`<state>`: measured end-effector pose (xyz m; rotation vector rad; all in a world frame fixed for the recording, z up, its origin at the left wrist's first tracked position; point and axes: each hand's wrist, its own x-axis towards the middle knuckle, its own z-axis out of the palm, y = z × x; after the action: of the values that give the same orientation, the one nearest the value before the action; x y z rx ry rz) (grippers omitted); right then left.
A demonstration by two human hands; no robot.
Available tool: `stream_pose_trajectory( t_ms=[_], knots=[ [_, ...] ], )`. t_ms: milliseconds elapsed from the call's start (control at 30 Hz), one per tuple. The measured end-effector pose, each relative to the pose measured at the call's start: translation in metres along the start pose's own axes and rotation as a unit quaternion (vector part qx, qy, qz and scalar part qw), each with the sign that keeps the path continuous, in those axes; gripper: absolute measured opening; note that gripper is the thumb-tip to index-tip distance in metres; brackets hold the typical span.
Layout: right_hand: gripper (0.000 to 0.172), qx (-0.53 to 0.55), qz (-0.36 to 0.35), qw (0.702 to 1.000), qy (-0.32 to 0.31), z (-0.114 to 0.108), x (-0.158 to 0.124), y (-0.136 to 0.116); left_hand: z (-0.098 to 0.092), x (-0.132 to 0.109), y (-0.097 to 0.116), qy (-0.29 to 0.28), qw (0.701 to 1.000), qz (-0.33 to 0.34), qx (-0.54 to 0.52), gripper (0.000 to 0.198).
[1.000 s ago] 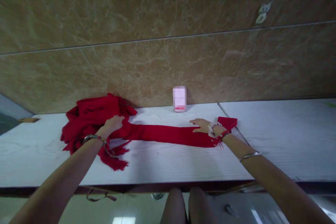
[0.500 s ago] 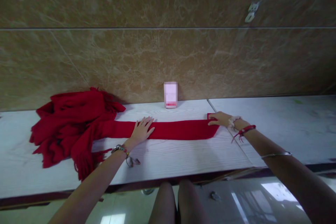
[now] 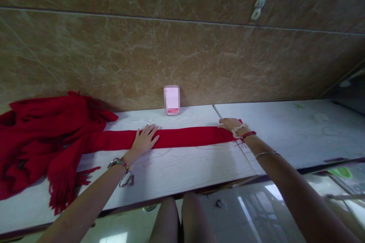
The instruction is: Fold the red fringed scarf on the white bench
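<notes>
A red scarf (image 3: pixel 185 137) lies stretched out as a long flat band on the white tabletop. My left hand (image 3: pixel 145 139) rests flat on the band with its fingers spread, a ring on one of them. At the band's right end my right hand (image 3: pixel 230 124) has its fingers bent together at the upper edge, closed on the fabric; the fingertips are partly hidden. Part of that end is covered by my wrist, and a small red corner shows behind it. The rest of the scarf lies in a loose, crumpled heap with fringe (image 3: pixel 61 191) at the left.
A pale pink blurred card or box (image 3: pixel 172 100) stands against the brown marbled wall (image 3: pixel 114 57) behind the band. A white cat-shaped hook (image 3: pixel 258 8) hangs on the wall. A seam crosses the white tabletop (image 3: pixel 185 167) at right. My knees are below its front edge.
My view has turned slightly right, so things sit further left. My right hand has moved along the scarf's end, and the slanted fold there now looks flatter. My left hand stays flat.
</notes>
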<state>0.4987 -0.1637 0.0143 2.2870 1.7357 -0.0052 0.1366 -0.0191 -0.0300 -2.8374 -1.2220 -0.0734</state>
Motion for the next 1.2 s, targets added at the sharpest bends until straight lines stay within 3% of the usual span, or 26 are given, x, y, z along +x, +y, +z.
stream_pose_trajectory(
  t_ms=[133,467,567,667,767,833,933,1100,1200],
  knots=[
    [0.034,-0.008,0.007,1.000,0.021,0.022,0.001,0.005,-0.001,0.001,0.000,-0.006,1.000,-0.005,0.002,0.045],
    [0.030,-0.035,-0.022,0.996,0.073,0.018,0.022,0.015,0.000,0.002,0.003,-0.008,1.000,-0.019,0.012,0.045],
    [0.033,0.000,-0.044,0.991,0.124,0.015,0.021,-0.002,-0.005,-0.002,0.001,0.000,0.999,-0.027,0.025,0.046],
    [0.039,0.076,-0.112,0.978,0.162,0.019,0.018,-0.033,-0.009,-0.007,-0.001,-0.018,0.998,-0.040,0.032,0.047],
    [0.043,0.092,-0.173,0.973,0.122,0.033,0.013,-0.059,-0.010,-0.010,0.001,-0.049,0.998,-0.044,0.025,0.047],
    [0.044,0.078,-0.184,0.975,0.101,0.044,0.008,-0.062,-0.008,-0.011,0.007,-0.048,0.998,-0.045,0.025,0.047],
    [0.045,0.060,-0.186,0.975,0.108,0.057,-0.002,-0.039,-0.005,-0.009,0.027,-0.035,0.999,-0.026,0.017,0.047],
    [0.047,0.041,-0.160,0.981,0.099,0.070,-0.022,0.034,-0.004,0.001,0.078,-0.031,0.998,0.059,-0.020,0.048],
    [0.047,0.021,-0.140,0.986,0.086,0.072,-0.030,0.064,-0.007,0.003,0.088,-0.024,0.996,0.087,-0.027,0.048]
  ],
)
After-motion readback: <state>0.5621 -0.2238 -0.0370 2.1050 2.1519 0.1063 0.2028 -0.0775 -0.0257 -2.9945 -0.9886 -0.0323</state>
